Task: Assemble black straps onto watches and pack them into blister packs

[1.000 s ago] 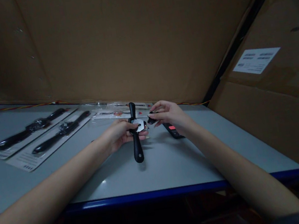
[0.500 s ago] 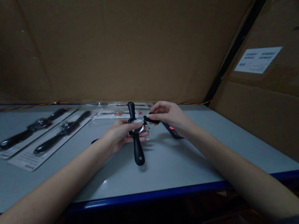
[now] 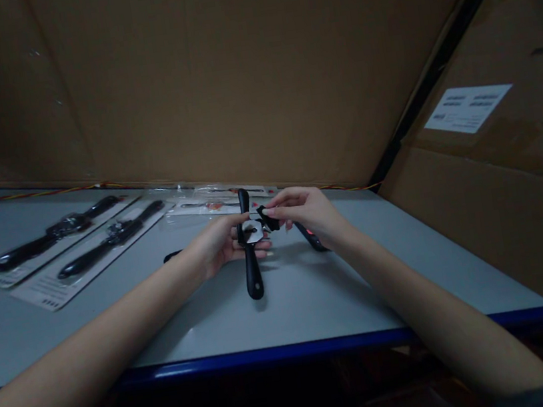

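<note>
My left hand [image 3: 221, 244] grips a black spokeshave [image 3: 253, 277] at its middle, its two handles pointing away from me and toward me. A slotted silver blade [image 3: 256, 234] lies on the spokeshave's body, and my left thumb is at its far edge. With thumb and fingers pinched, my right hand [image 3: 308, 212] holds a small black cap-like piece [image 3: 268, 220] tilted just beside the blade. Whether that piece touches the blade or its screw, I cannot make out. Below the tool, my left fingers are partly hidden.
Two packaged spokeshaves [image 3: 72, 223] [image 3: 114, 235] lie on cards at left. Flatter clear packs [image 3: 206, 207] lie at the back. A black object with red [image 3: 311, 237] is partly behind my right hand. Cardboard [image 3: 235, 87] rises behind the grey table [image 3: 316, 305]; its front edge [image 3: 273, 356] is blue.
My left thumb has drawn back from the blade, uncovering its slot. The black piece in my right hand has tilted more upright and come slightly closer. The spokeshave has turned slightly.
</note>
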